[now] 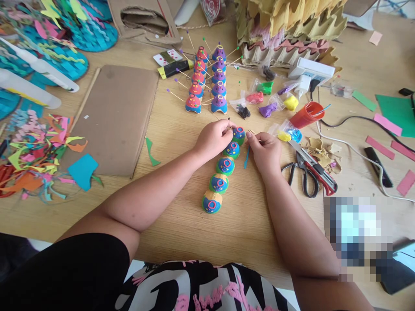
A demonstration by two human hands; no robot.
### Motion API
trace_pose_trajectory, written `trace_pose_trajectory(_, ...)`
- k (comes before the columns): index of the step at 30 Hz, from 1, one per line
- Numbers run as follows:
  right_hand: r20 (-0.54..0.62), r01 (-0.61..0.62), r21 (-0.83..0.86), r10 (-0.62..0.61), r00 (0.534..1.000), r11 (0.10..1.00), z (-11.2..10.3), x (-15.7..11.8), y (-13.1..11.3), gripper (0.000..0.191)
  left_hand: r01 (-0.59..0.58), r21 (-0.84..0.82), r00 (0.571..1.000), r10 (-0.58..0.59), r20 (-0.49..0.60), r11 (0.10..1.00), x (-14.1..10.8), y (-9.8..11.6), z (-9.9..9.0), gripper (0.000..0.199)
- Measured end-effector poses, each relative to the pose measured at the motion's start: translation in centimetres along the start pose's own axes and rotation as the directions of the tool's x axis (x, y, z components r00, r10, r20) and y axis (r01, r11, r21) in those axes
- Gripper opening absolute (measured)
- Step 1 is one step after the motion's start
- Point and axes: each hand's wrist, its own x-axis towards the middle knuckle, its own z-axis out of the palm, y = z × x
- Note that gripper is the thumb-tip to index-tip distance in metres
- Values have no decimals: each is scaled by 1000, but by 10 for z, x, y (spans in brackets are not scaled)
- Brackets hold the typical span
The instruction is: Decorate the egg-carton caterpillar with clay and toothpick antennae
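My left hand (pixel 214 140) is closed in a pinch beside the farthest figure in a row of blue-and-green clay-covered egg-carton cups. A toothpick with a dark ball tip (pixel 229 122) rises from its fingertips. That farthest cup (pixel 239 134) has a red ring on top and small dots. My right hand (pixel 266 149), just right of it, pinches a thin toothpick (pixel 253 132) pointing toward the cup. Nearer me stand more cups of the kind, the closest one (pixel 212 203) showing bare tan carton. A blue strip-like tool (pixel 247 157) lies by my right hand.
Red figures (pixel 196 90) and purple figures (pixel 219 89) with ball-tipped sticks stand behind. Bagged clay (pixel 267 109), an orange cup (pixel 307 115), scissors (pixel 305 172) and a box cutter (pixel 319 172) lie right. Cardboard (pixel 113 116) and paper scraps (pixel 35 151) lie left.
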Motion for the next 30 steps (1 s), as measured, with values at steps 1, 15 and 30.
trace_pose_trajectory(1,1,-3,1,3,1000,1000,0,0,0,35,2,-2,1000,-2,0,1000,0,0,0,30)
trace_pose_trajectory(15,-3,-20,30,20,1000,999,1,0,1,36,-19,3,1000,19,-13,1000,0,-3,1,28)
trace_pose_trajectory(30,0,-28,66,29,1000,997,1,0,1,35,-12,4,1000,12,-9,1000,0,-3,1,29)
